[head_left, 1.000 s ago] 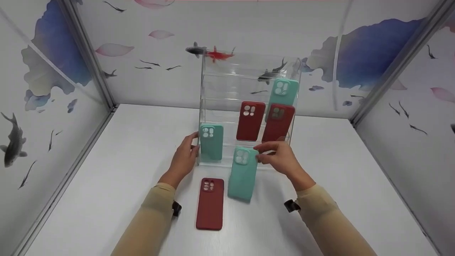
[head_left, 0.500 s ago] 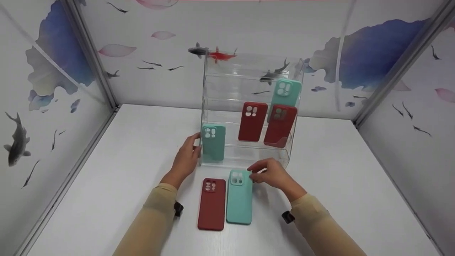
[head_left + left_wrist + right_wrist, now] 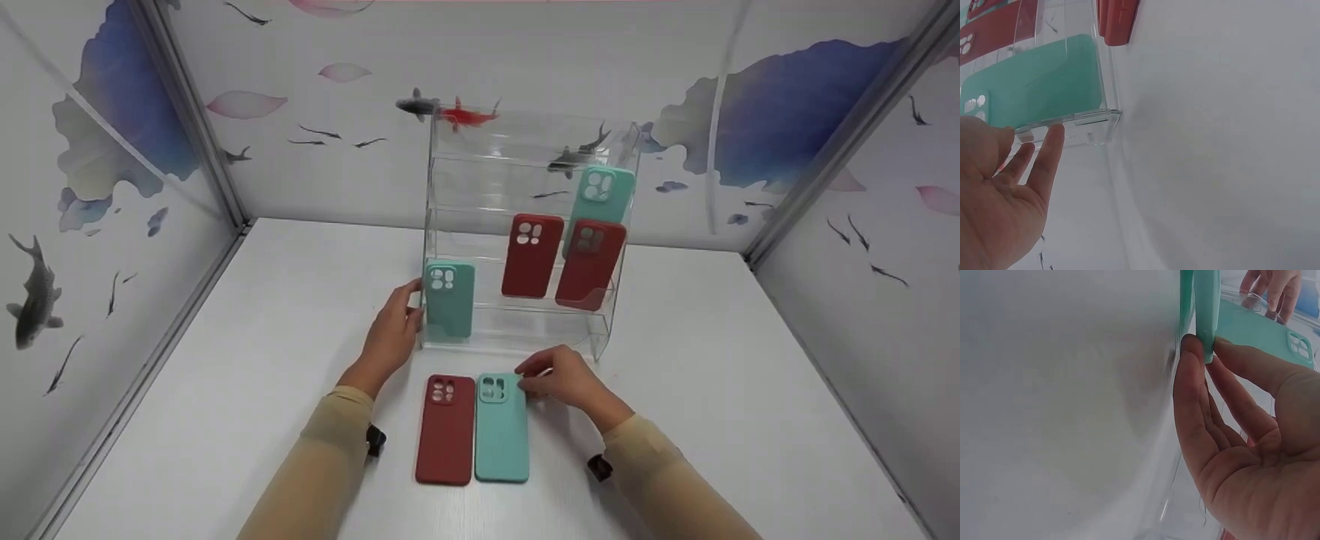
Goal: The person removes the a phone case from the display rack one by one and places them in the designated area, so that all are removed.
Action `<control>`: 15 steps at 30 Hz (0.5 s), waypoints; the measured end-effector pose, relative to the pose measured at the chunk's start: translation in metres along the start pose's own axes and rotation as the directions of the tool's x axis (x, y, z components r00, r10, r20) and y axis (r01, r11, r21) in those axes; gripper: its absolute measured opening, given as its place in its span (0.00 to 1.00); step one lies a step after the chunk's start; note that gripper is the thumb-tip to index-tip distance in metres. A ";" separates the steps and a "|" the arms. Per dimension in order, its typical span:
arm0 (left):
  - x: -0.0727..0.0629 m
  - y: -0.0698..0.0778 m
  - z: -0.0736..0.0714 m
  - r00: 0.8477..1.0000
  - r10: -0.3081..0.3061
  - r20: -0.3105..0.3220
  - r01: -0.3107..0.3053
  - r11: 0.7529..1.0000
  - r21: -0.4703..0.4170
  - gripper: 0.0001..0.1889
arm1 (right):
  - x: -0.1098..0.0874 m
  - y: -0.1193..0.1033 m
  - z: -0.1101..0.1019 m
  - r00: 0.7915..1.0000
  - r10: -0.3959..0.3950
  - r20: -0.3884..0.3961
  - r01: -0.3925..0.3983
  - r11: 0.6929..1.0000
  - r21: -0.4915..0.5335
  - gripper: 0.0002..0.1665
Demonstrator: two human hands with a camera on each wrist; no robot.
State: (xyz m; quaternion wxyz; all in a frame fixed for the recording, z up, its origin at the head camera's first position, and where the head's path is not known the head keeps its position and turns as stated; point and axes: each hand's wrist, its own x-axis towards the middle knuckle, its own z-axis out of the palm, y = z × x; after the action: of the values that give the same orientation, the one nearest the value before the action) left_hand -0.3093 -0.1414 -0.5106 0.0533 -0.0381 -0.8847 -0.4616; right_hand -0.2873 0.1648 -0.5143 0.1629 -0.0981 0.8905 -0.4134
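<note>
In the head view, my right hand [image 3: 559, 379] pinches the upper right corner of a teal phone case [image 3: 502, 439] low over the white tabletop. The right wrist view shows that case [image 3: 1207, 315] edge-on between thumb and fingertips. Close beside it on the left lies a red phone case [image 3: 445, 435]. My left hand [image 3: 390, 330] touches the left side of a clear tiered display rack [image 3: 525, 330] with fairly straight fingers. Near that hand, another teal case [image 3: 450, 304] stands at the left of the rack's bottom tier.
Higher on the rack stand two red cases, the left one [image 3: 531, 259] beside the right one [image 3: 589, 270]. A teal case [image 3: 604, 191] stands behind the right one. Patterned panels [image 3: 315, 172] enclose the white table [image 3: 712, 360].
My right hand has brought the teal case down and toward me from the rack's front, alongside the loose red case. My left hand has stayed at the rack's side.
</note>
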 end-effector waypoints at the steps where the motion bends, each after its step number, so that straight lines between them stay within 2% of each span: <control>1: 0.000 0.000 0.001 1.000 -0.003 0.001 0.003 1.000 -0.001 0.27 | 0.000 0.001 0.000 1.000 -0.001 -0.002 0.001 1.000 -0.001 0.10; 10: -0.001 0.000 0.002 1.000 -0.009 0.009 0.009 1.000 -0.004 0.27 | -0.002 0.002 0.001 1.000 0.029 0.003 -0.029 1.000 0.013 0.11; 15: -0.001 0.001 0.001 1.000 -0.005 0.007 0.006 1.000 -0.009 0.27 | -0.002 0.004 0.003 1.000 0.009 0.012 -0.010 1.000 0.021 0.10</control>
State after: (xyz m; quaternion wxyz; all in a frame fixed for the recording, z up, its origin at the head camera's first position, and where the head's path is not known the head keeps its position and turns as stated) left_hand -0.3085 -0.1398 -0.5110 0.0490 -0.0374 -0.8829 -0.4655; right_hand -0.2846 0.1654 -0.5185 0.1710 -0.0945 0.8856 -0.4214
